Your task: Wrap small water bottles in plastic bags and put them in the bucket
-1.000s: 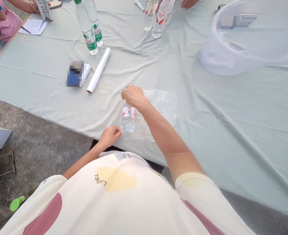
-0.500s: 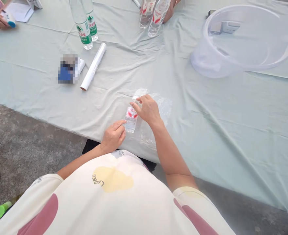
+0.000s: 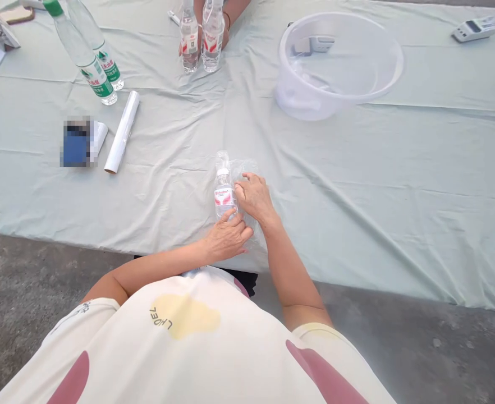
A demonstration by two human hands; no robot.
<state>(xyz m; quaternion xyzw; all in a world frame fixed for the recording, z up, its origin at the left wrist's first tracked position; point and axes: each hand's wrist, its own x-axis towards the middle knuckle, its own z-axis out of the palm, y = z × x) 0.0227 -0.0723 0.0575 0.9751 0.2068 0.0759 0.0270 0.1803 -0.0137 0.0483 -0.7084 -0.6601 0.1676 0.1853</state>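
A small clear water bottle (image 3: 223, 196) with a white cap and a red-and-white label lies on the tablecloth, its cap pointing away from me. Thin clear plastic film (image 3: 248, 165) lies around and beside it. My left hand (image 3: 229, 237) is across the bottle's base, thumb at the bottle and fingers bent onto the film. To the right of the label, my right hand (image 3: 253, 196) has its fingers curled and pinched on the film. The exact grip of both hands is partly hidden.
A roll of plastic film (image 3: 122, 132) lies to the left, by a pixelated box (image 3: 77, 143). Two tall green-labelled bottles (image 3: 98, 81) stand behind. Across the table, another person's hands (image 3: 225, 36) hold two small bottles (image 3: 212, 45). A translucent basin (image 3: 302, 101) stands at the right.
My left hand has moved right, from beside the bottle to over its base. My right hand has shifted from the cap down to the bottle's right side. The view has turned right.
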